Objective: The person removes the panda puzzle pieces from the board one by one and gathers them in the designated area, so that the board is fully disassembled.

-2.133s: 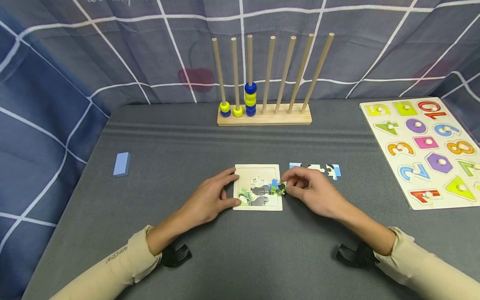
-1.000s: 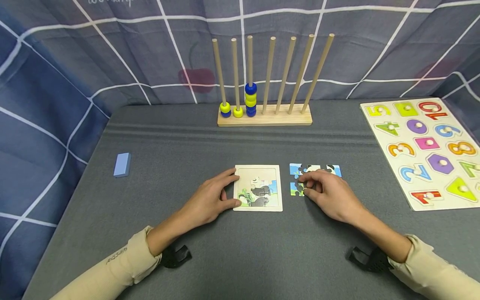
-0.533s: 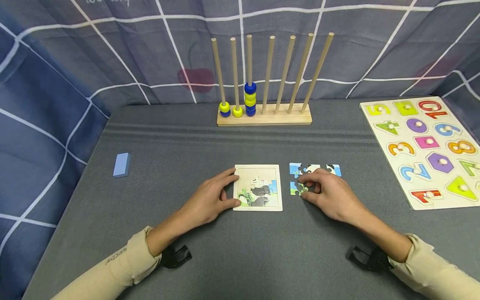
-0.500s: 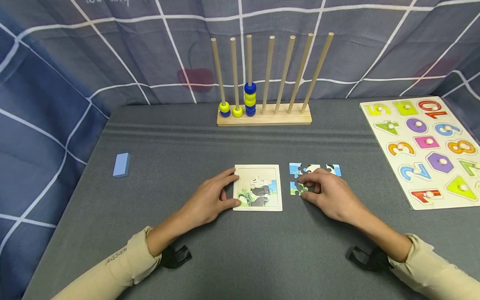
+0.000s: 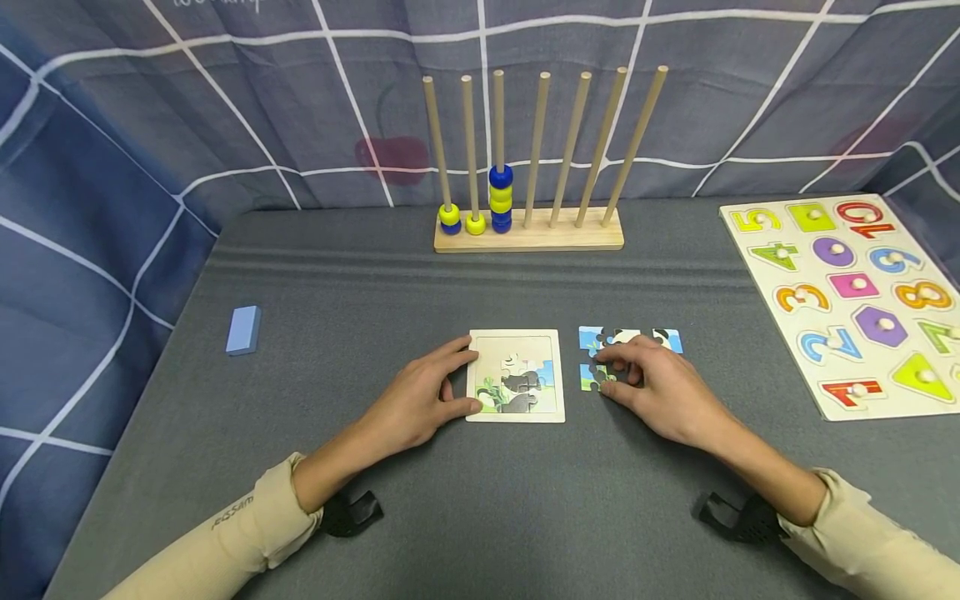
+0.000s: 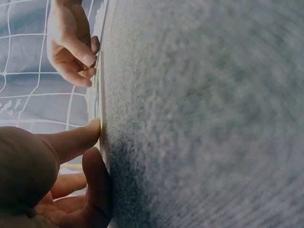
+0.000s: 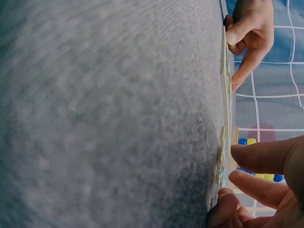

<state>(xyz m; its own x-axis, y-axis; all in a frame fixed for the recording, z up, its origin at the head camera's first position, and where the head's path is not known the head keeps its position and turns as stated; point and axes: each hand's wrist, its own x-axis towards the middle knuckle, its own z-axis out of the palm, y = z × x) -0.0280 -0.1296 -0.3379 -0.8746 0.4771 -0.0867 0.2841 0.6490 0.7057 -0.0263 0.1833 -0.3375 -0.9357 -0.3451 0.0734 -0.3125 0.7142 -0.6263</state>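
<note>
In the head view, my left hand (image 5: 412, 392) rests at the left side of a small square puzzle tray (image 5: 561, 383), its index finger near the upper corner and its thumb near the lower one. Puzzle pieces of a panda picture fill part of the tray. My right hand (image 5: 663, 387) is just right of the tray, low over several loose pieces. Its thumb and index tips stand apart around a blue-green puzzle piece (image 5: 587, 377), which lies on the table. A blue sky piece (image 5: 589, 335) and a panda-ear piece (image 5: 675, 341) lie beyond; the hand partly covers others.
A wooden peg stand (image 5: 532, 239) with blue and yellow beads is at the back. A number-and-shape peg board (image 5: 817, 333) lies at the right. Far left is a blue block (image 5: 243, 330). Grid-patterned cloth (image 5: 300, 108) hangs behind the grey table (image 5: 480, 517).
My right hand put a blue-green piece into the tray's right side, let go, and moved right to the loose pieces. Its thumb has since shifted slightly left. The left hand stays put.
</note>
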